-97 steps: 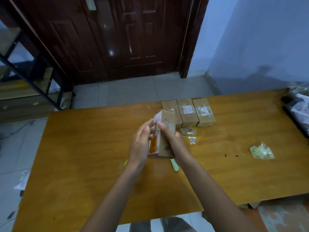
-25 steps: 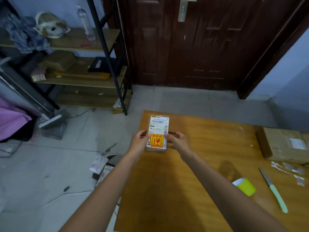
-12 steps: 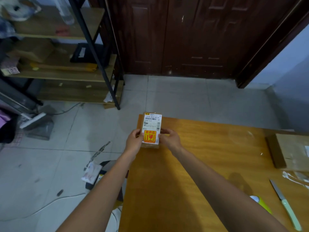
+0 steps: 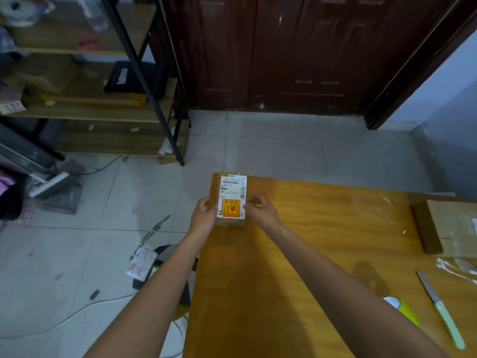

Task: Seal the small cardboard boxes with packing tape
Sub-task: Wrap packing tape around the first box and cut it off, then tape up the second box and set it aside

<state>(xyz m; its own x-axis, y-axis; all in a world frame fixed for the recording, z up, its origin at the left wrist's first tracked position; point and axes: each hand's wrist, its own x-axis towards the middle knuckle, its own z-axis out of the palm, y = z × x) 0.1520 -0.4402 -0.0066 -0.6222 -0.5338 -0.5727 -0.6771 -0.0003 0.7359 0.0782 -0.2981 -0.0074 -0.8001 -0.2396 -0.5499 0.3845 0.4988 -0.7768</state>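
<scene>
Your two arms are bare along everything that shows, from the wrists to the lower edge of the view. Your left forearm [image 4: 160,288] shows just left of the table [image 4: 296,241], beyond its left edge; your right forearm [image 4: 348,293] shows over the table top. Both are slim and smooth, and each narrows evenly to the wrist. The wide lens makes them look much broader near the bottom edge. Your left hand [image 4: 205,215], at the table's far left corner, shows its back and thumb. Your right hand [image 4: 260,211], just inside that corner, shows its back and knuckles, slightly blurred. The nails are too small to make out.
</scene>
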